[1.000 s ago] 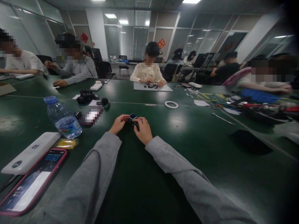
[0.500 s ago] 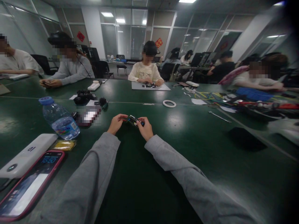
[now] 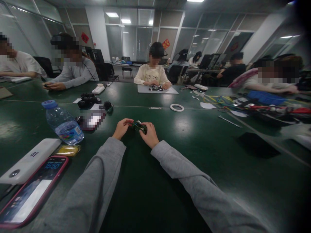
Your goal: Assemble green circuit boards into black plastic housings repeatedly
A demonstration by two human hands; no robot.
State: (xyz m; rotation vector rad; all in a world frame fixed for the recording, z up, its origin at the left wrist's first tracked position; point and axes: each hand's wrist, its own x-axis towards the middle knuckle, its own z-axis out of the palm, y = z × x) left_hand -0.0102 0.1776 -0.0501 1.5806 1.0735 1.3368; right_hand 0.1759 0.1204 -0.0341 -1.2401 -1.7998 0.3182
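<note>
My right hand is closed on a small green circuit board, thumb on the near side and fingers over the far side. The board has pale and bluish parts on it and is held tilted just above the tabletop. My left hand reaches in from the left, with index finger and thumb closed at the board's left end. Small details between the left fingertips are too fine to make out. Both forearms are in grey sleeves.
On the left are a water bottle, a white power bank, a phone and a yellow packet. A white ring, a wrench and a black flat piece lie to the right. Several people sit around the green table.
The circuit board has turned in my right hand, and the right fingers have shifted over its far side. My left hand has hardly moved. The view has shifted slightly.
</note>
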